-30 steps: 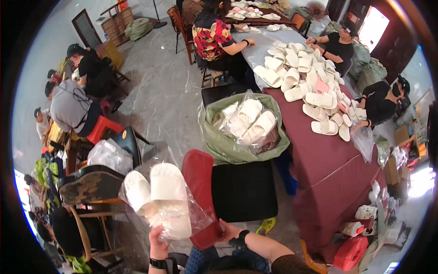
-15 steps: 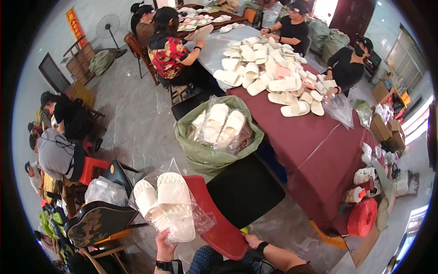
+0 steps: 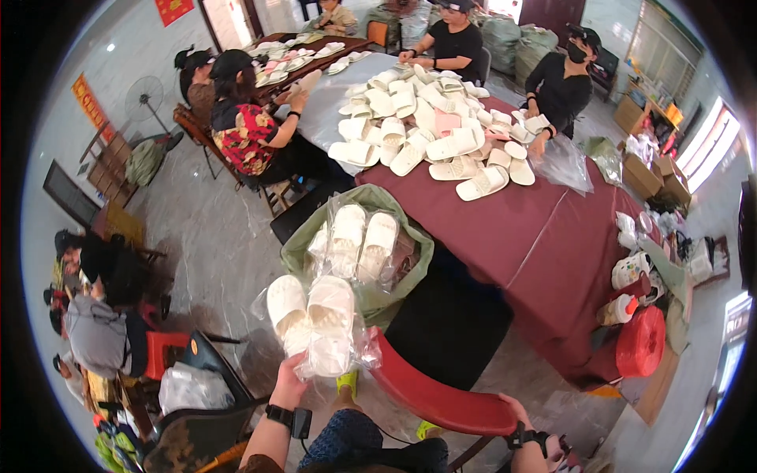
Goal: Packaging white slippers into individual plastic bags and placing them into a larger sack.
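Note:
A pair of cream slippers in a clear plastic bag is held up in front of me, with my left hand closed on its near end. My right hand grips the right end of a red chair back, whose black seat lies beyond it. Just past the held slippers stands a wide green sack, its mouth rolled open. Inside it lie more bagged cream slippers, partly hidden by the pair I hold.
A maroon-covered table stands ahead and right, with a heap of loose slippers on it. Several people sit around it and at the left. A dark chair with a plastic bag is close on my left. A red roll sits at the table's right.
My left hand has carried the bagged slippers forward and right, toward the sack. My right hand has shifted right along with the red chair back. My view has turned slightly.

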`<state>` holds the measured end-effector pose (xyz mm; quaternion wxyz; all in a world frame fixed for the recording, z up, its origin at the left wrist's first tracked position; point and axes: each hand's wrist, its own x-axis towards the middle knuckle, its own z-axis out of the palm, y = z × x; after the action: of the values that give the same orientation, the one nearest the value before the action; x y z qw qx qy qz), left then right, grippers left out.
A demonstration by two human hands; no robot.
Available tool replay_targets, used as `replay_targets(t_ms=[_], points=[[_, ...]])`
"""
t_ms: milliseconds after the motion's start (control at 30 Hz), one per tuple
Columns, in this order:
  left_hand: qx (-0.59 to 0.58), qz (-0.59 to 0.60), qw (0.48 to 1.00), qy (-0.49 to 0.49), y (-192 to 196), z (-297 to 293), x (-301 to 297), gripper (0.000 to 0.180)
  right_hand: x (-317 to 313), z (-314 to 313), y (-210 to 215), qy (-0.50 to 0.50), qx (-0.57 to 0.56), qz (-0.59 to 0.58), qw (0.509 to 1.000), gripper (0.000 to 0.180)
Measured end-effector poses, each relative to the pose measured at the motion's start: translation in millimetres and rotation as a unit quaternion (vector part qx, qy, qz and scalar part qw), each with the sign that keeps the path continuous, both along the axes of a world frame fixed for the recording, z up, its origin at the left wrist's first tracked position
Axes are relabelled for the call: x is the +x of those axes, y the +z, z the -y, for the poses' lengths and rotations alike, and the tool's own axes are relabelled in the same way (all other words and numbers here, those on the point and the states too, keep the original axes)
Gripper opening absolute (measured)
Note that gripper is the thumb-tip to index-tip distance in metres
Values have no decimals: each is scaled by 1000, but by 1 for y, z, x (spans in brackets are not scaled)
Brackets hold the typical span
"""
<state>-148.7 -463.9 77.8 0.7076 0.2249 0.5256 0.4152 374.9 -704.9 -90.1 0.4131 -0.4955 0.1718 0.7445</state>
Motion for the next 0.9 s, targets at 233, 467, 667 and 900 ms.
replay_targets(t_ms=[233,467,667,900], points=[[-75,107,987,-94,-101,-224,-43,34,-105,20,42,-218,40,95,971,36],[-163,59,960,-221,-111,-325,-18,34,-181,77,65,-381,138,215,889,62],[-115,-25,962,-246,-165,-372,-29,36,-281,19,126,-474,104,266,833,58],[77,-310,933,-163,-193,-355,-30,78,-222,25,92,-425,11,509,749,48]])
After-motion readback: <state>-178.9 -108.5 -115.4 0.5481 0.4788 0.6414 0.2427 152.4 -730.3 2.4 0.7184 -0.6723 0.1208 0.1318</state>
